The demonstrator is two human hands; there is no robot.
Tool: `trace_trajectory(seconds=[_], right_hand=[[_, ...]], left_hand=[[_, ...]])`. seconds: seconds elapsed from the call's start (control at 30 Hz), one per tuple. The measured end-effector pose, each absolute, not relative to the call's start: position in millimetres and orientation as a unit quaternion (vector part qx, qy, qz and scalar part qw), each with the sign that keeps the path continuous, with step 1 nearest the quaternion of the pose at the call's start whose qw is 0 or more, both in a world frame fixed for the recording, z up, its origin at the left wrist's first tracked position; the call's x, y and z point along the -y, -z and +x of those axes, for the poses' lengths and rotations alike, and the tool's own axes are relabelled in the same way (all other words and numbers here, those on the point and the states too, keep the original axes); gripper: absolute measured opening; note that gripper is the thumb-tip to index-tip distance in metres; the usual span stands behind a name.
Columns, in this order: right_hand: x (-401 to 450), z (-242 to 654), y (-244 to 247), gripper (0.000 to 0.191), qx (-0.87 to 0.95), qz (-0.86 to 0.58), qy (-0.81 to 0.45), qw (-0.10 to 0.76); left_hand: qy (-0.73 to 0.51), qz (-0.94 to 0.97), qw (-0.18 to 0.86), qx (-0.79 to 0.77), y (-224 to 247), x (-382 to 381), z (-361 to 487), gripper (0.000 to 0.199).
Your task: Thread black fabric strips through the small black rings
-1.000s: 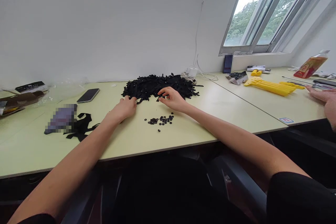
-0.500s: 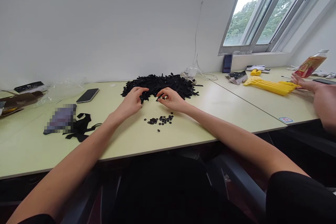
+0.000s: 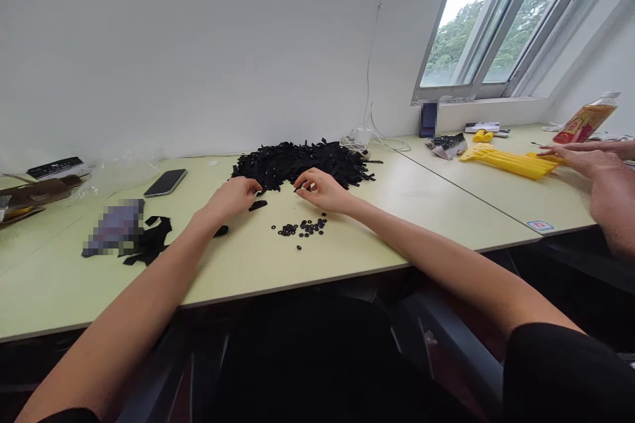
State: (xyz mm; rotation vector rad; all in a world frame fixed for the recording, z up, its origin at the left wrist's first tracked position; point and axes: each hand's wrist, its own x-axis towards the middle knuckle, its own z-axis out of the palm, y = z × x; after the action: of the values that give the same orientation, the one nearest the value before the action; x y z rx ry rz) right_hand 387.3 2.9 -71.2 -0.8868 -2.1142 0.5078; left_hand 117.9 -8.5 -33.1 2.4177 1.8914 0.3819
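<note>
Just below your left hand (image 3: 233, 198), a loose black strip (image 3: 258, 205) now lies on the worktop (image 3: 421, 192); a moment ago that hand reached over the heap of black strips (image 3: 307, 162), so a piece has probably been separated. Your left fingertips nearly meet; your right hand (image 3: 325, 192) curls at the heap's near side, thumb and finger slightly parted. Whether either grips anything, I can't tell. Small black rings (image 3: 288, 230) sit between your hands and the front edge; room opens right of your right hand.
</note>
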Motion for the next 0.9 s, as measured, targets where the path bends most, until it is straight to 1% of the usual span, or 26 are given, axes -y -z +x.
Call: trace_trajectory(seconds=[0.1, 0.2, 0.37, 0.47, 0.57, 0.6, 0.73, 0.83, 0.9], right_hand=[[-3.1, 387.1, 71.7, 0.014, 0.832, -0.346, -0.197, 0.386], [-1.9, 386.6, 71.0, 0.013, 0.833, -0.347, -0.197, 0.384], [2.4, 384.9, 67.5, 0.011, 0.839, -0.349, -0.192, 0.372], [6.1, 382.9, 65.7, 0.014, 0.839, -0.336, -0.221, 0.367], [9.2, 380.0, 65.1, 0.033, 0.834, -0.296, -0.286, 0.368], [9.7, 379.1, 65.2, 0.036, 0.829, -0.285, -0.301, 0.376], [8.6, 377.0, 65.1, 0.018, 0.8, -0.282, -0.312, 0.429], [7.2, 377.2, 65.2, 0.015, 0.791, -0.293, -0.316, 0.434], [7.1, 377.1, 65.4, 0.014, 0.799, -0.308, -0.293, 0.425]], left_hand=[[-0.099, 0.779, 0.053, -0.617, 23.7, 14.0, 115.8, 0.036], [-0.069, 0.798, 0.1, -0.591, 20.6, 14.3, 111.9, 0.037], [-0.068, 0.822, 0.141, -0.547, 20.8, 16.2, 116.1, 0.032], [-0.126, 0.83, 0.181, -0.512, 20.5, 23.1, 128.2, 0.035], [-0.228, 0.825, 0.227, -0.464, 22.9, 29.2, 141.5, 0.04], [-0.253, 0.822, 0.24, -0.45, 24.5, 30.3, 145.2, 0.041], [-0.303, 0.802, 0.285, -0.43, 31.6, 31.2, 154.5, 0.045], [-0.343, 0.77, 0.32, -0.433, 35.9, 30.9, 158.5, 0.05], [-0.381, 0.747, 0.352, -0.415, 37.7, 31.4, 161.6, 0.053]])
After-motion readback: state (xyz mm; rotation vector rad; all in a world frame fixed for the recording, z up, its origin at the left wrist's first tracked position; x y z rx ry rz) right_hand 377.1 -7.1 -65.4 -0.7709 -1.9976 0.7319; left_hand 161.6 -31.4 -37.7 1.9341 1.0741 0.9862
